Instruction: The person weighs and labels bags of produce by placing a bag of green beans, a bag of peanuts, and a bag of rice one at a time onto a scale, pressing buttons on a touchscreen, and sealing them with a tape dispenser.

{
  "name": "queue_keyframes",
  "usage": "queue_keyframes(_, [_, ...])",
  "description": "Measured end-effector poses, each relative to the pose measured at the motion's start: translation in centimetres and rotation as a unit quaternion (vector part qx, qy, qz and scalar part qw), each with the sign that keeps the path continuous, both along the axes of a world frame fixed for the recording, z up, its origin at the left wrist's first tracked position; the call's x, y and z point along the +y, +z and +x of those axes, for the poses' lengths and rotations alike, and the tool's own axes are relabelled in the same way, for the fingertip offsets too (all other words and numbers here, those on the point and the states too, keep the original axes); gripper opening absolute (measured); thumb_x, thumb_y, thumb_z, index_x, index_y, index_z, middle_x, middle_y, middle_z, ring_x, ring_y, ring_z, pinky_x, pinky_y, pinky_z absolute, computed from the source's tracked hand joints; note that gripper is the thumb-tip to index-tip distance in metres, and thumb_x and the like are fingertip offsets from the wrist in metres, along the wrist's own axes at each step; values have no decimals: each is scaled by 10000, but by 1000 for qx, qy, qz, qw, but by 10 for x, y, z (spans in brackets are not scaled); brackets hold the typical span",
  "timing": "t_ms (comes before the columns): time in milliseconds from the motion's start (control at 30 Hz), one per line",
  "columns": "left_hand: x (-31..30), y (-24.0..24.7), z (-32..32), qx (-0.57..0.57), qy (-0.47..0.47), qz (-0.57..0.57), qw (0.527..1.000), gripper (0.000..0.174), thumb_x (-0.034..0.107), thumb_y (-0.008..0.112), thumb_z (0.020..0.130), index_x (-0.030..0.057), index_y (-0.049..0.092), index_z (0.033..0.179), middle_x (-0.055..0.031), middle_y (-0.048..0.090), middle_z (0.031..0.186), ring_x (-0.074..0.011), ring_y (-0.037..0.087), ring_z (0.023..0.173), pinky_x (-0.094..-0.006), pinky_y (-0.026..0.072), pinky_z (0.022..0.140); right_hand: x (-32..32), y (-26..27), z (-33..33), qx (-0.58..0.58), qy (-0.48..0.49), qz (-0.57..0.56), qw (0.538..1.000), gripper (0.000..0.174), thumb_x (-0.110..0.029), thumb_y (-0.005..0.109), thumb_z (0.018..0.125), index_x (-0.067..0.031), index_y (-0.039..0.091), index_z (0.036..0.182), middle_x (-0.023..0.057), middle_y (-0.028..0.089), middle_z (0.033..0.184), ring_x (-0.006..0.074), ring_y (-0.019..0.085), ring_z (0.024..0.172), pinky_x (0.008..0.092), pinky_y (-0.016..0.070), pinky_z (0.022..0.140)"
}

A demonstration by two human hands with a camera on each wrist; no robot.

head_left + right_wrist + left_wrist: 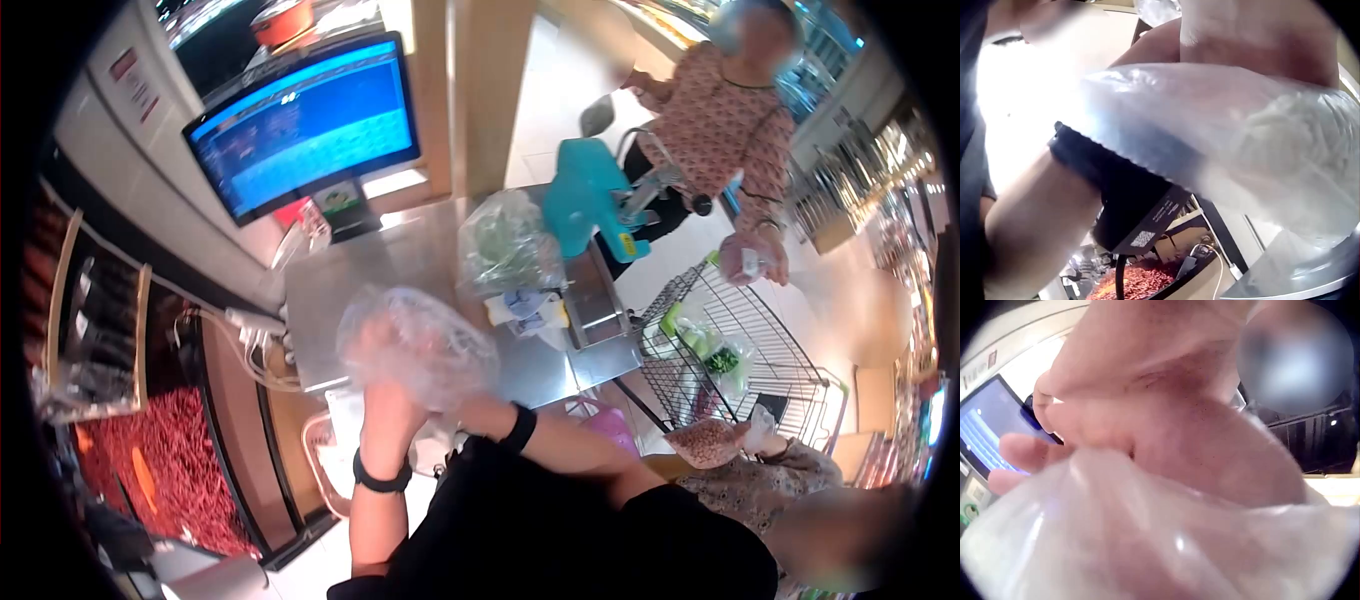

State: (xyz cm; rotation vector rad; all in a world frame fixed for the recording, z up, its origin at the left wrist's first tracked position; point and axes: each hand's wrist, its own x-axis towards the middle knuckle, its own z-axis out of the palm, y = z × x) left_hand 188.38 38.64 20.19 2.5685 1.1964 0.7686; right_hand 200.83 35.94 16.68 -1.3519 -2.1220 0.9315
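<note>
A clear plastic bag (450, 350) spreads over both hands above the front of the metal counter, blurred in the head view. Something pale shows inside the bag (1285, 144) in the right wrist view. My left hand (380, 345) grips the plastic; in the left wrist view the bag (1147, 531) covers the lower part of the hand and fingertips (1022, 450) stick out past it. My right hand (1260, 37) is at the bag's near side, its fingers hidden, so I cannot tell how they hold it. Behind lies another clear bag (505, 240) with something green inside.
A lit screen (310, 125) stands at the back left of the counter (325, 270). Near the second bag lie a blue, white and yellow packet (527, 310) and a teal object (585, 195). On the right are a shopping cart (780, 360) and two people holding bags.
</note>
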Motion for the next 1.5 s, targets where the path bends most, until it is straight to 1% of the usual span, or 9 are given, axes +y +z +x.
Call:
queue_keyframes(67, [14, 9, 4, -55, 26, -40, 997, 419, 119, 565, 831, 78, 499, 1243, -136, 514, 1228, -309, 462, 1140, -392, 342, 989, 14, -53, -1, 455, -72, -39, 887, 438, -325, 467, 899, -89, 483, 1268, 93, 533, 1227, 230, 516, 1115, 357, 437, 923])
queue_keyframes(167, [19, -26, -29, -232, 105, -151, 955, 622, 190, 611, 813, 121, 352, 1374, -147, 446, 1306, -321, 435, 1180, -421, 380, 970, 81, -59, 2, 454, -2, 44, 890, 321, -261, 436, 915, -98, 581, 1151, 94, 625, 1014, 190, 596, 955, 297, 494, 778])
queue_keyframes(400, [41, -135, -29, -727, 3, -544, 418, 722, 626, 421, 867, 111, 329, 1364, -141, 405, 1340, -350, 423, 1195, -589, 346, 968, 141, -4, -23, 181, 72, 124, 973, 225, -169, 457, 856, -74, 612, 988, 138, 632, 848, 293, 615, 730, 401, 486, 706])
queue_keyframes(900, [119, -169, -20, -633, 168, -427, 624, 447, 190, 613, 877, 79, 436, 1273, -103, 572, 1102, -210, 580, 912, -387, 495, 727, 207, -56, -22, -150, -1, 268, 952, 154, -209, 629, 670, -59, 598, 680, 126, 561, 769, 316, 524, 743, 417, 421, 674])
queue_keyframes(933, [130, -207, -36, -447, 110, -332, 823, 417, 200, 625, 872, 70, 471, 1237, -95, 566, 1067, -198, 560, 867, -366, 495, 731, 192, -42, -4, -78, 51, 358, 929, 175, -215, 634, 695, -46, 589, 702, 128, 529, 854, 309, 497, 824, 407, 406, 739])
queue_keyframes(1000, [136, -225, -46, -412, 161, -300, 845, 353, 226, 662, 850, 32, 547, 1122, -52, 592, 932, -179, 568, 785, -328, 501, 700, 211, -38, -6, -44, 52, 435, 898, 182, -254, 674, 603, -85, 630, 553, 93, 578, 604, 280, 581, 631, 441, 450, 621])
queue_keyframes(1067, [124, -169, -32, -631, 177, -370, 659, 359, 214, 705, 812, -39, 548, 1012, -64, 602, 815, -179, 613, 739, -304, 511, 703, 254, -73, -8, -67, 112, 446, 886, 118, -112, 582, 688, -72, 664, 763, 105, 621, 705, 296, 596, 668, 435, 457, 624])
queue_keyframes(1300, [107, -170, -43, -607, 281, -372, 643, 501, 140, 682, 816, 34, 400, 1216, -82, 554, 970, -195, 604, 774, -319, 535, 663, 222, 5, -8, 113, 92, 110, 983, 279, -153, 572, 813, -48, 592, 1071, 87, 626, 1005, 209, 589, 889, 334, 487, 801])
queue_keyframes(1500, [78, -193, -57, -622, 236, -414, 622, 478, 141, 657, 837, 37, 390, 1220, -72, 554, 933, -165, 587, 773, -294, 520, 652, 301, -171, 13, 154, 167, -73, 971, 371, -133, 503, 898, -60, 493, 1262, 48, 591, 1043, 127, 554, 917, 289, 466, 831])
